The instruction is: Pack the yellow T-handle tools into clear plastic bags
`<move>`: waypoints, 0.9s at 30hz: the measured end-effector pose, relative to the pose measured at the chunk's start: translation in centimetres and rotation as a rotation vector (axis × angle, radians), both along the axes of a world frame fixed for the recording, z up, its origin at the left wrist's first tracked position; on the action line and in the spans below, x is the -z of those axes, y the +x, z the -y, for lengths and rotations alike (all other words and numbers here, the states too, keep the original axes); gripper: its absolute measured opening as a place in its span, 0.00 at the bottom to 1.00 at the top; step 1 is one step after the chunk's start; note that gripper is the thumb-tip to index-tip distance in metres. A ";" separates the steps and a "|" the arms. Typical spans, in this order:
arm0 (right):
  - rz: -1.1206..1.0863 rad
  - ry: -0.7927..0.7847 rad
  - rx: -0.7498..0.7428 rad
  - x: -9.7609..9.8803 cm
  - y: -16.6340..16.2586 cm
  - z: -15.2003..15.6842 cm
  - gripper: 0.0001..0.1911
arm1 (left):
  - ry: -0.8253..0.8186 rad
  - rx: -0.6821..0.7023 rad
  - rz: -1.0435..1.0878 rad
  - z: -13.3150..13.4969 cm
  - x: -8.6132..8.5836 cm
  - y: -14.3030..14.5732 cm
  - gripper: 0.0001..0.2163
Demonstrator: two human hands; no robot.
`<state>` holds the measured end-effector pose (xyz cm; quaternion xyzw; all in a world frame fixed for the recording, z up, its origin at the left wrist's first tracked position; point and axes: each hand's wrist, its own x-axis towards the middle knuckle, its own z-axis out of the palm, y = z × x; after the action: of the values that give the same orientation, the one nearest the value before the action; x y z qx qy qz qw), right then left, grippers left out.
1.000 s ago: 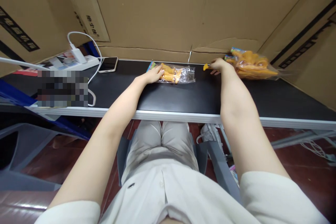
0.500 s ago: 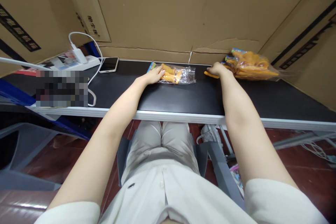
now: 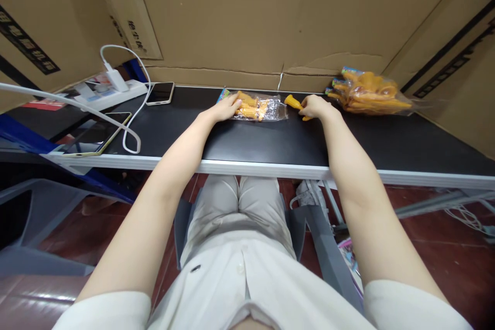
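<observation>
On the black tabletop lies a clear plastic bag (image 3: 276,109) with several yellow-orange plastic pieces (image 3: 253,105) inside and a coloured label at its left end. My left hand (image 3: 224,109) has its fingers closed over that left end. Just right of the bag, my right hand (image 3: 315,106) pinches a yellow-orange plastic piece (image 3: 293,101) with a flared end pointing left. A second bit of the same colour shows under the fingers; whether it belongs to the same piece I cannot tell. Farther right is a heap of bagged yellow-orange pieces (image 3: 371,94), touched by neither hand.
At the left are a phone (image 3: 160,93), a white power strip (image 3: 135,91) with a charger, a white cable (image 3: 133,51), and a tablet-like device (image 3: 95,136) by the front edge. Cardboard walls (image 3: 232,15) stand behind the black table (image 3: 266,144) and at both sides.
My right hand has moved left, away from the heap, with the yellow-orange piece now turned so its flared end shows. My left hand stays on the bag.
</observation>
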<state>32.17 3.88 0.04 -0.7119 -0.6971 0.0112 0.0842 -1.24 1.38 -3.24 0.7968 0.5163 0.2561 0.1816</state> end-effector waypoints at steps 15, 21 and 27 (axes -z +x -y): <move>-0.257 -0.022 -0.166 -2.3 -0.4 3.1 0.10 | -0.017 -0.030 -0.028 0.1 0.0 0.0 0.33; -0.466 -0.026 -0.298 -1.3 -2.5 3.0 0.11 | -0.006 -0.013 -0.006 0.5 -0.3 0.2 0.31; -0.610 0.014 -0.320 -1.2 -3.0 3.0 0.13 | -0.010 -0.039 0.000 0.5 -0.4 0.2 0.31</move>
<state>29.20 0.89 1.26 -0.5568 -0.7427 0.2320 0.2908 -1.07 0.86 -2.85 0.7855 0.5331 0.2571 0.1806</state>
